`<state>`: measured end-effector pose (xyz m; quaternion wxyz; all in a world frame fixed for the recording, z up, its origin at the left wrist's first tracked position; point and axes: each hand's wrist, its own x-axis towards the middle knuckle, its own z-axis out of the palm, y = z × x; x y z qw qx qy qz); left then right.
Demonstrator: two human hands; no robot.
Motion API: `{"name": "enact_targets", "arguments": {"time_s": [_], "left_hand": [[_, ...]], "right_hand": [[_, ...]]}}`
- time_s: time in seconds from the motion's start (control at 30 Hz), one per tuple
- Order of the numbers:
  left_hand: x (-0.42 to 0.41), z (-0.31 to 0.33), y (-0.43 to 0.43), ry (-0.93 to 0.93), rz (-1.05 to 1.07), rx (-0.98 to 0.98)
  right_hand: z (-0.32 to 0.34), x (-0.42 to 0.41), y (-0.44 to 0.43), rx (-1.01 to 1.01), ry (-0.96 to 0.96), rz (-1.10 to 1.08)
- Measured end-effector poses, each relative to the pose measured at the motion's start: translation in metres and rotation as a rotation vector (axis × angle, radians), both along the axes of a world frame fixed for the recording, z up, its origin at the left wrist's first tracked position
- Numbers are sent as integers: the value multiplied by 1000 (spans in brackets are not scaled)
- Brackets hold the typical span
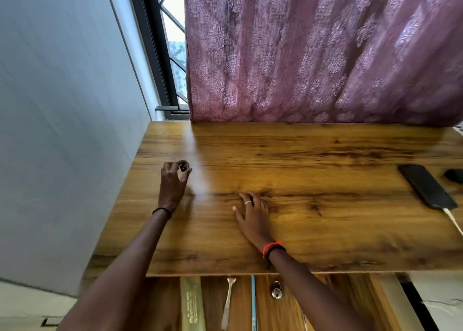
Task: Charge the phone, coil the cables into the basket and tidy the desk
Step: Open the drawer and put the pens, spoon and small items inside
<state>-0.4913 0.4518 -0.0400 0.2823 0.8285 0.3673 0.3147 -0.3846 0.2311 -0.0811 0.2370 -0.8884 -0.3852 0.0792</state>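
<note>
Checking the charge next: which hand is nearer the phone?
Right. The right hand rests flat, left of the phone; the left hand is farther left, pinching a small object.

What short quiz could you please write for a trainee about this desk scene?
1. True or false: the white cable is plugged into the phone.
2. What is the right hand doing? A: resting flat on the desk. B: gripping the phone. C: holding the white cable.
3. Fill in: the ___ hand pinches the small dark object near the desk's left edge.

Key: 1 true; 2 A; 3 the left hand.
</note>
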Motion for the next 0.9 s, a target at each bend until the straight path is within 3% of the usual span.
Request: {"name": "enact_targets", "arguments": {"time_s": [0.1,0.3,0.37,0.5,0.73,0.9], "left_hand": [[-12,2,-59,-24,-102,11],[-36,-7,-199,-20,-377,-111],[-42,-19,-241,31,-513,-190],[-46,-54,-302,134,-672,-121],[-51,-109,-337,387,-709,-102],[-28,-117,-359,404,-670,-99]], "right_hand": [[7,2,-15,115,184,3],[14,10,-90,291,341,-92],[13,16,-117,340,359,-134],[14,21,-171,343,354,-169],[16,12,-245,325,351,-211],[9,7,-274,275,378,-247]]}}
